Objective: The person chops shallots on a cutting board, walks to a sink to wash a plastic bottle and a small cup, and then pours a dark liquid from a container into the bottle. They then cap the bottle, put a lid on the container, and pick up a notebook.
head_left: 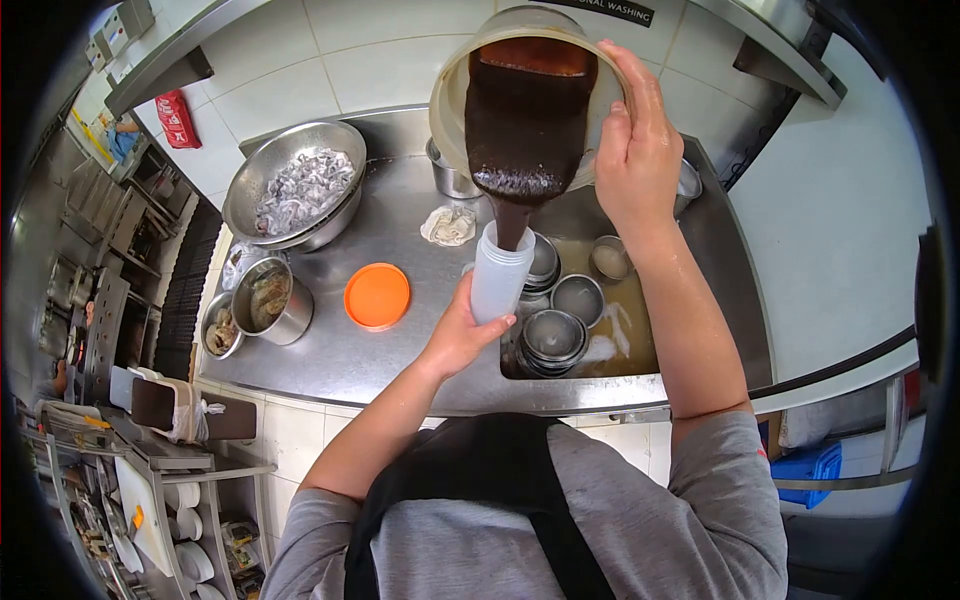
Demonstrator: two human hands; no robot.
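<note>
My right hand point(640, 150) grips the side of a pale plastic tub point(449, 110), tilted high over the counter. Dark brown sauce point(530, 130) runs out over the tub's lip in a thick stream. Below it, my left hand point(462, 335) is wrapped round a translucent white squeeze bottle point(500, 280), held roughly upright. The stream enters the bottle's open mouth. An orange lid point(377, 296) lies flat on the steel counter, left of my left hand. A crumpled off-white cloth point(448, 226) is close behind the bottle.
A sink point(630, 350) on the right holds murky water and several round metal bowls point(553, 336). To the left stand a large steel bowl point(240, 200) of greyish-white pieces and a steel pot point(298, 310). A red packet point(177, 119) is against the wall.
</note>
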